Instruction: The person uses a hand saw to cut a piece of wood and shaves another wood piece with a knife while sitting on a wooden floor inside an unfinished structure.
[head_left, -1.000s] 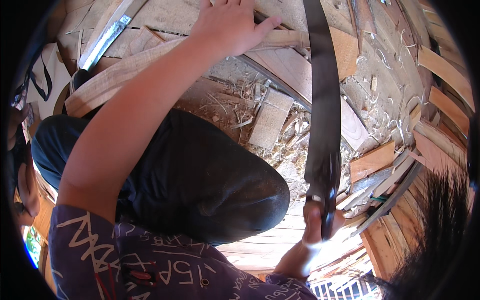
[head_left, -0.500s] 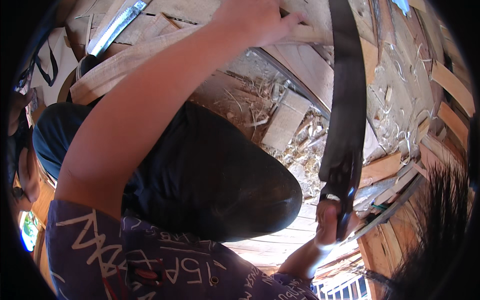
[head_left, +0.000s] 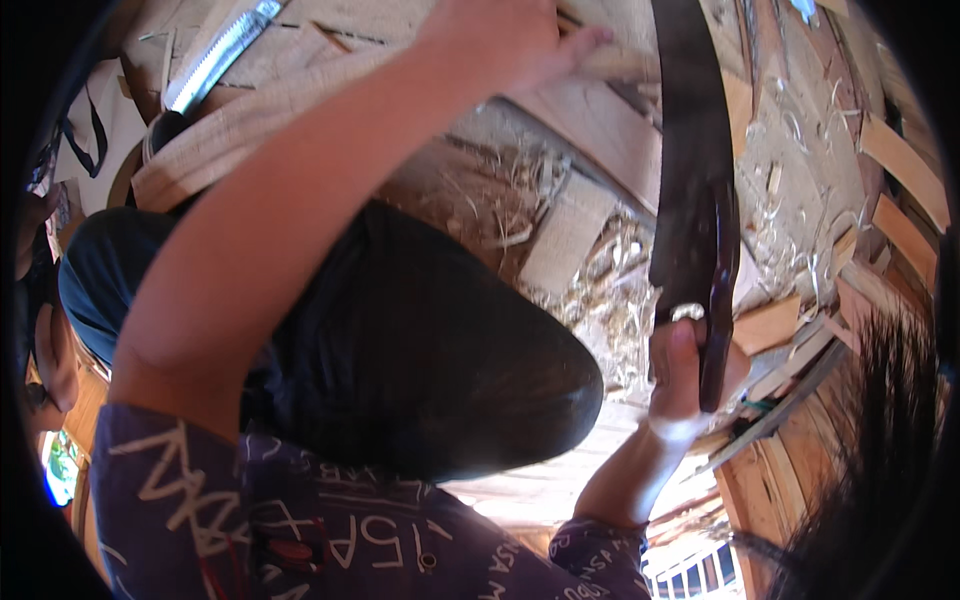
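My right hand is wrapped round the dark handle of a handsaw. The saw's long dark blade points away from me and runs out of the top of the view. My left arm reaches across to the far side, where my left hand bears down on a long light wooden plank. Its thumb sticks out to the right toward the blade, and the other fingers are partly cut off by the upper edge. The plank passes under my forearm toward the blade; the saw's tip is out of view.
A second saw with a bright toothed blade lies at the far left. Shavings and a small wood block lie beyond my bent knee. Offcuts and boards are strewn to the right. Part of another person shows at the left edge.
My right hand has pushed the saw forward, away from me, and its handle now sits farther up the view. My left hand has hardly moved on the plank.
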